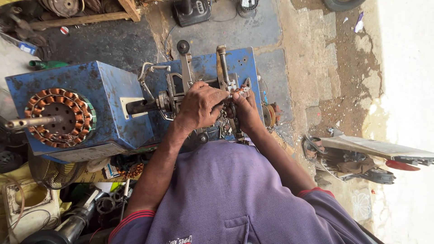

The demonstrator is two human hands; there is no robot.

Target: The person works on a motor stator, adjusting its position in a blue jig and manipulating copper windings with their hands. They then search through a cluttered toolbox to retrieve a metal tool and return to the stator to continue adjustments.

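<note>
While both hands are working together over the blue winding machine [113, 104], the left hand [199, 106] is bracing its metal mechanism and the right hand [244, 110] is pinching a small pale former [241, 91], probably stiff, light, best gripped by its edges.

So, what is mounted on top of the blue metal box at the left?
A round stator with copper coils sits on the blue metal box, with a metal shaft through its middle. The surface under the stator is covered.

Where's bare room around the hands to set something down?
Free: blue box top between the copper-wound stator and the shaft; bare floor right of the blue machine. Crowded: where left hand and right hand meet, and the cluttered lower left.
</note>
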